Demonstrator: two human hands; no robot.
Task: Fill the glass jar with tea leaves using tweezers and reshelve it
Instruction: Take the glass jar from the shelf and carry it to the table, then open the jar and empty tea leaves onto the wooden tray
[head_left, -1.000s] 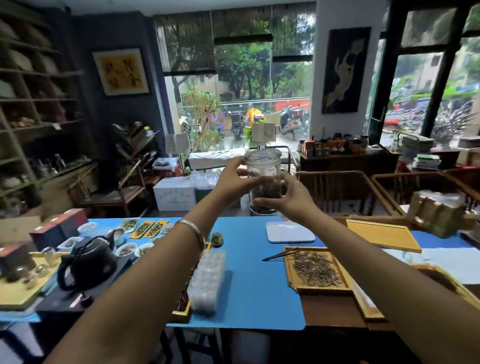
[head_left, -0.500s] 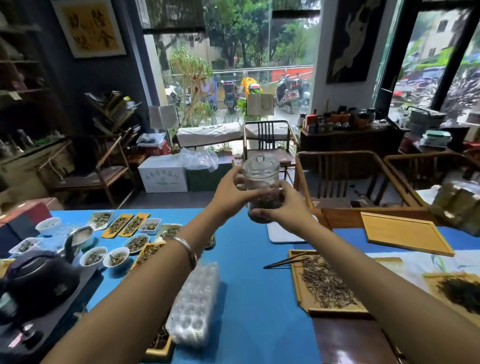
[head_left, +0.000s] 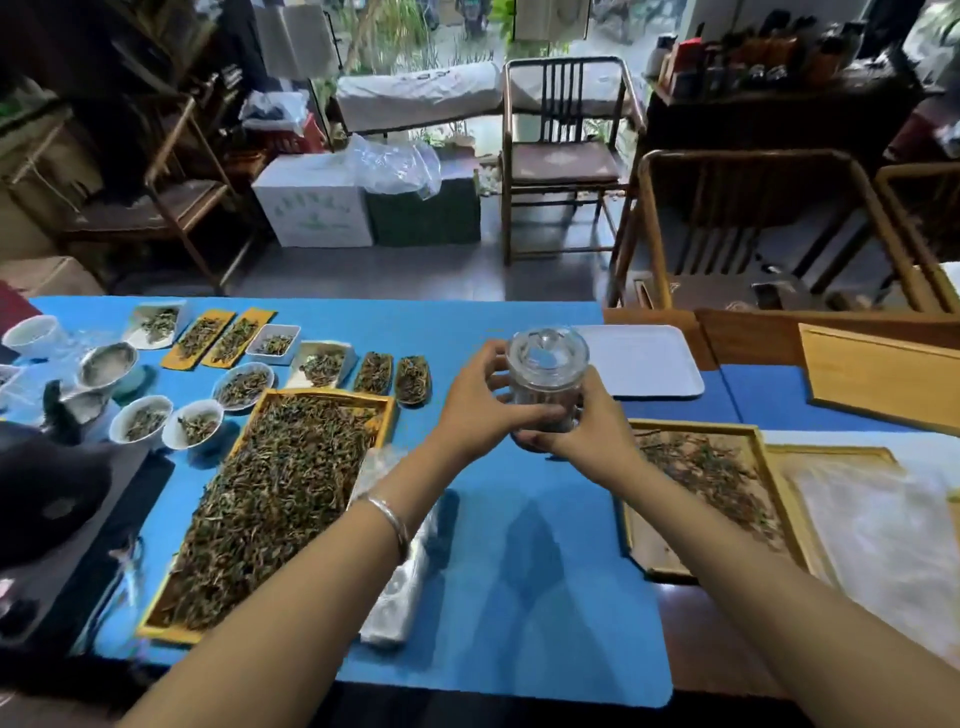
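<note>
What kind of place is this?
Probably a tea shop or tasting room: a large wooden tray heaped with loose tea leaves, small sample dishes of leaves on the blue table mat, and a lidded glass jar.

Person, head view: two forearms, both bare to the frame edge, no sleeves in sight. Left hand: no rings visible. Left wrist: one plain silver-coloured bangle, thin, smooth, unmarked. Right hand: unadorned.

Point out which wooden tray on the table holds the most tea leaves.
The long wooden tray left of the hands, heaped edge to edge. The tray right of the hands has only a thin scatter, and the far-right tray is bare.
</note>
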